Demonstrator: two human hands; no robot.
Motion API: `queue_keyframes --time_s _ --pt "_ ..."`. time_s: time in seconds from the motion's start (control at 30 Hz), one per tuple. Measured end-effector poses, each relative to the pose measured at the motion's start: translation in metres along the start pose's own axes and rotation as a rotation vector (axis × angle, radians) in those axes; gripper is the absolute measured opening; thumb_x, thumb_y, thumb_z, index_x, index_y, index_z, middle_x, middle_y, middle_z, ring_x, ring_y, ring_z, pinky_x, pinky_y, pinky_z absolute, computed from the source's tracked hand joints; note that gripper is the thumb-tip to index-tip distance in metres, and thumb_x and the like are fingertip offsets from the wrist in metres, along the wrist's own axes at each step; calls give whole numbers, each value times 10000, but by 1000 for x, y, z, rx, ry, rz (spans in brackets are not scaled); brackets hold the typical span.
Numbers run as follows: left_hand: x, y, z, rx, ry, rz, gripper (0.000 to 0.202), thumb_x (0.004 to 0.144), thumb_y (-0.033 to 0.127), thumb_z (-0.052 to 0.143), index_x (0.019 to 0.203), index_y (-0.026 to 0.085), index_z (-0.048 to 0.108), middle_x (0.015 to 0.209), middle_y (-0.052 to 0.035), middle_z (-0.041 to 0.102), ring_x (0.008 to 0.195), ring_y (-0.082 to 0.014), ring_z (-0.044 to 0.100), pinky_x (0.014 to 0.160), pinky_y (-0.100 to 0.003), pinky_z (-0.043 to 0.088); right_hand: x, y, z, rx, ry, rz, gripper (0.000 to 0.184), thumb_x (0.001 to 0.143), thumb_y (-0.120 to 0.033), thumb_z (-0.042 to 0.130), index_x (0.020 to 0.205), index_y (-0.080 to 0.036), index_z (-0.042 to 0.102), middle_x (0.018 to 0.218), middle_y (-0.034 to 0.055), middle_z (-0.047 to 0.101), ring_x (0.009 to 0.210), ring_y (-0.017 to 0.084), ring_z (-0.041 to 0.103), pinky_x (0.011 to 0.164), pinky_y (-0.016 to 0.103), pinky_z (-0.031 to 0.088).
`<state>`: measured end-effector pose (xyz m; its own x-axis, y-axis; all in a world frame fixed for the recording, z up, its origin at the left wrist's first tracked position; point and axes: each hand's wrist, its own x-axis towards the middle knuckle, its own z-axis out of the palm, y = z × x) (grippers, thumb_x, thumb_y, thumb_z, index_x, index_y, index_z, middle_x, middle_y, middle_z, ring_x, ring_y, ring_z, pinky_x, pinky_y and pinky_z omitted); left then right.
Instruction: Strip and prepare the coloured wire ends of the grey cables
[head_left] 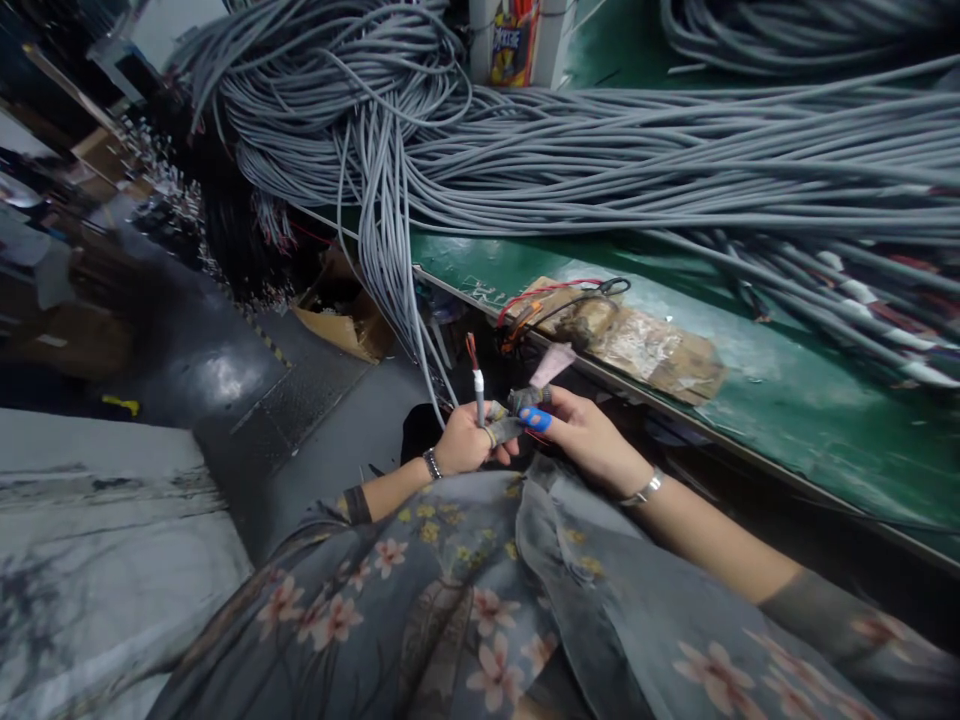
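Left hand (465, 445) fingers clench the thin grey white-sleeved cable end (478, 388) upright; right hand (592, 440) fingers pinch a small dark piece (527, 399) (tape, perhaps) beside it, which calls for careful alignment.

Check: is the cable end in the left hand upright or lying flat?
Upright: the cable end rises from the left hand, its bared wires pointing up.

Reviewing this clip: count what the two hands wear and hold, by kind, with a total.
Wristbands: 2, one on each wrist
Grey cable end: 1, in the left hand
Pink strip: 1, in the right hand
Blue finger wrap: 1
Total: 5
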<state>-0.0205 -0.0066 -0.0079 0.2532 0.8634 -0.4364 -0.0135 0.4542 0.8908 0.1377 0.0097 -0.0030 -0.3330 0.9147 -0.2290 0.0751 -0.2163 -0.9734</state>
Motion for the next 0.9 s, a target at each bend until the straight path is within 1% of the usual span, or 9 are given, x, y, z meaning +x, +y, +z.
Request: queue_keyframes --time_s 0.1,0.2,0.33,0.47,0.63,0.73,0.8,0.9 --pt "0 1 1 21 -25 -7 449 555 523 777 553 146 532 489 14 573 365 -61 491 367 -181 313 1 0 3 42 -18 40 459 605 -610 716 720 -190 573 607 -7 572 523 115 468 513 263 389" --pt "1 1 1 19 -20 -10 447 565 520 774 551 147 527 489 15 572 367 -59 489 376 -182 325 1 2 5 107 10 59 456 591 -609 726 679 -188 573 576 -22 550 502 99 442 507 257 382" --pt "1 2 2 -12 -7 -30 475 529 543 781 560 150 516 494 11 576 374 -70 504 361 -180 307 -1 3 6 152 72 51 444 576 -585 755 657 -183 585 568 -34 535 512 89 431 522 249 390" --pt "0 3 4 -33 7 -45 503 497 571 781 569 150 515 498 5 580 377 -79 516 343 -175 281 -1 3 6 163 91 55 454 556 -588 771 645 -183 586 580 -32 544 526 92 445 543 253 404" --pt "0 -2 3 -31 32 14 492 559 592 746 595 148 537 495 1 580 405 -90 540 348 -169 285 0 4 5 158 101 64 472 506 -587 804 644 -186 597 600 -16 575 551 108 477 573 268 424" --pt "1 -5 2 -11 37 43 493 594 608 717 585 153 528 507 -12 592 410 -94 541 353 -178 297 0 5 5 142 106 42 467 524 -603 789 646 -195 600 611 -6 587 562 122 497 586 283 438" --pt "2 -6 2 6 39 48 505 599 623 701 565 156 513 514 -21 599 409 -97 543 353 -184 300 0 6 5 134 104 25 460 546 -615 772 638 -200 596 613 -1 589 565 130 505 591 293 444" --pt "3 -6 2 15 40 52 508 606 629 691 559 157 510 523 -30 606 410 -99 545 353 -187 299 0 6 4 140 99 19 452 542 -607 778 622 -201 594 610 1 587 560 130 506 590 299 447"
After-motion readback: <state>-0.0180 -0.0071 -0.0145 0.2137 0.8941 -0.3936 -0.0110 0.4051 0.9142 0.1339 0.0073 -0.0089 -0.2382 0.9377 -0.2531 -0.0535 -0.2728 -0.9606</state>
